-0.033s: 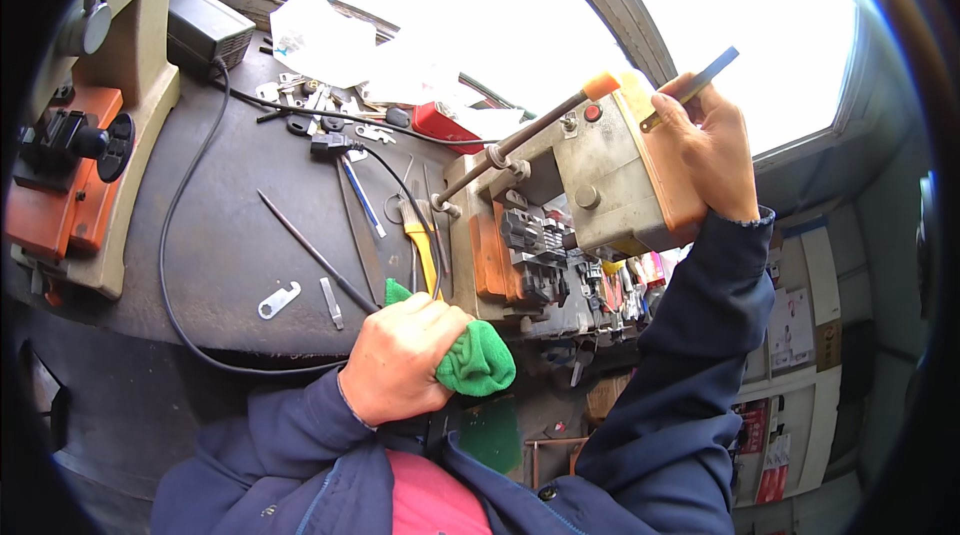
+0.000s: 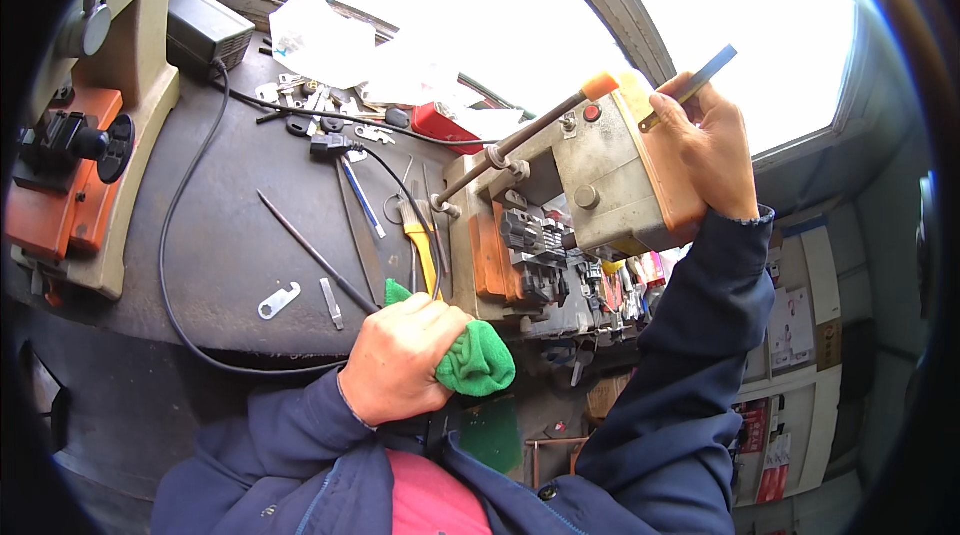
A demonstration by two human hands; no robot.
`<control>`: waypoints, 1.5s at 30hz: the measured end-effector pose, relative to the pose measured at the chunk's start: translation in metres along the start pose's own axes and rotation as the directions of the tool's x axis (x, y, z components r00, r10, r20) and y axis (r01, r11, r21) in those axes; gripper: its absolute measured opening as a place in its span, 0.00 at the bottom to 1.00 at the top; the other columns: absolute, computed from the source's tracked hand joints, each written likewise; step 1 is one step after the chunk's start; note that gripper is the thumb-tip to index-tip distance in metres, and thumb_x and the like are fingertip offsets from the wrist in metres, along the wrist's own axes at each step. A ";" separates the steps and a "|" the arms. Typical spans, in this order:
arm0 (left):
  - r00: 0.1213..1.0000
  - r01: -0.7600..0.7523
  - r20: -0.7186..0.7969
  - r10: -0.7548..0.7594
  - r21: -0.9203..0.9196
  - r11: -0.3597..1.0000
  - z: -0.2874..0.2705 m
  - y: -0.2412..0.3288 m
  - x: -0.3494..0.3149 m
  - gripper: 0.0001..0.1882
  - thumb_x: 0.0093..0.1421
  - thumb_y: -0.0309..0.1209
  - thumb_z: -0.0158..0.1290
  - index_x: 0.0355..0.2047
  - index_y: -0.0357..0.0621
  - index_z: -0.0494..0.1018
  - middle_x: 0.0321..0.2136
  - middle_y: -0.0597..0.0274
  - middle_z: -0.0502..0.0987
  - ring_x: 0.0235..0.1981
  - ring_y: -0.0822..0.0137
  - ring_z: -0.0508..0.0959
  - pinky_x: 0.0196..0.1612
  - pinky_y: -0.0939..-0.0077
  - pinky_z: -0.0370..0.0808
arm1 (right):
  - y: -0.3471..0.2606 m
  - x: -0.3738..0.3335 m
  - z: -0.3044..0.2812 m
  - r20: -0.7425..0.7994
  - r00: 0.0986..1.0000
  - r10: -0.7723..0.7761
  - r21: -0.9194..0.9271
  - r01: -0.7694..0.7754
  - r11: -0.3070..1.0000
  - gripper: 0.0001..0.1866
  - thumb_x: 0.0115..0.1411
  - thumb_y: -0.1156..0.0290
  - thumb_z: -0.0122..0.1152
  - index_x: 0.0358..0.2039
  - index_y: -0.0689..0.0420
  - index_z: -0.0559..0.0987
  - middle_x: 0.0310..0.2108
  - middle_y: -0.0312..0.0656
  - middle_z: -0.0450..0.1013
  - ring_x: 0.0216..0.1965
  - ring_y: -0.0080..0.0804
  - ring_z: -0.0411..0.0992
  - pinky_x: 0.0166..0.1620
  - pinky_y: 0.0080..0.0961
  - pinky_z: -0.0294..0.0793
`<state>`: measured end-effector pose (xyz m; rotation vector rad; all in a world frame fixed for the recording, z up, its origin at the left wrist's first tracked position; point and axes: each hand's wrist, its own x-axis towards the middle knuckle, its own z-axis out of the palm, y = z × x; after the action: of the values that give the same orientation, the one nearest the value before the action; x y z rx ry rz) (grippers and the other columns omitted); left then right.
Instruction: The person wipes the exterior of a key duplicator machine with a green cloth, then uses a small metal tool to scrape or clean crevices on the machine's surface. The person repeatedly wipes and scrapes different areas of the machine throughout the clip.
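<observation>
My left hand (image 2: 403,355) is closed around a green cloth (image 2: 478,360) at the table's front edge. The cloth bulges out on the right of the fist, and a small corner shows above it. Just beyond the fist lies a brush (image 2: 420,240) with a yellow handle, whose lower end is hidden. My right hand (image 2: 708,150) is raised at the right side of a grey and orange key-cutting machine (image 2: 615,170). Between its thumb and fingers it grips a narrow flat dark tool (image 2: 712,72), tilted up to the right; the fingers hide its middle.
A second machine (image 2: 75,185) stands at the far left. A black cable (image 2: 185,175) loops across the table from a black power box (image 2: 210,27). Keys (image 2: 310,100), a pointed rod (image 2: 310,245), a flat metal piece (image 2: 279,301) and a red box (image 2: 445,125) lie about.
</observation>
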<state>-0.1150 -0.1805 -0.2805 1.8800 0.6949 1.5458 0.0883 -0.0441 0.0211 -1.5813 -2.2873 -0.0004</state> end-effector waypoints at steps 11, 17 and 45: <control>1.000 0.003 -0.011 -0.002 0.010 1.000 0.000 0.001 0.000 0.19 0.48 0.29 0.69 0.42 0.42 0.79 0.32 0.55 0.79 0.35 0.50 0.81 0.40 0.59 0.80 | 0.003 0.001 0.001 -0.064 0.998 -0.004 -0.052 0.001 0.999 0.07 0.75 0.72 0.65 0.42 0.65 0.82 0.34 0.38 0.81 0.37 0.22 0.79 0.44 0.23 0.78; 1.000 0.002 -0.004 -0.002 0.013 1.000 0.000 0.001 0.000 0.20 0.48 0.28 0.68 0.42 0.42 0.79 0.32 0.54 0.80 0.35 0.50 0.81 0.40 0.59 0.80 | 0.001 -0.002 0.002 -0.165 0.986 0.022 -0.117 -0.042 0.992 0.08 0.74 0.71 0.65 0.42 0.65 0.81 0.34 0.40 0.82 0.36 0.23 0.79 0.43 0.22 0.79; 1.000 0.020 0.014 -0.020 0.027 0.999 -0.001 0.002 0.000 0.19 0.48 0.28 0.68 0.42 0.42 0.79 0.32 0.55 0.81 0.35 0.50 0.81 0.40 0.59 0.80 | -0.003 -0.005 0.004 -0.189 0.980 0.065 -0.065 -0.078 0.995 0.07 0.73 0.73 0.65 0.39 0.65 0.82 0.33 0.38 0.82 0.35 0.22 0.79 0.42 0.23 0.78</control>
<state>-0.1156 -0.1817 -0.2783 1.8961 0.7290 1.5163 0.0861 -0.0488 0.0168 -1.6244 -2.1070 -0.2068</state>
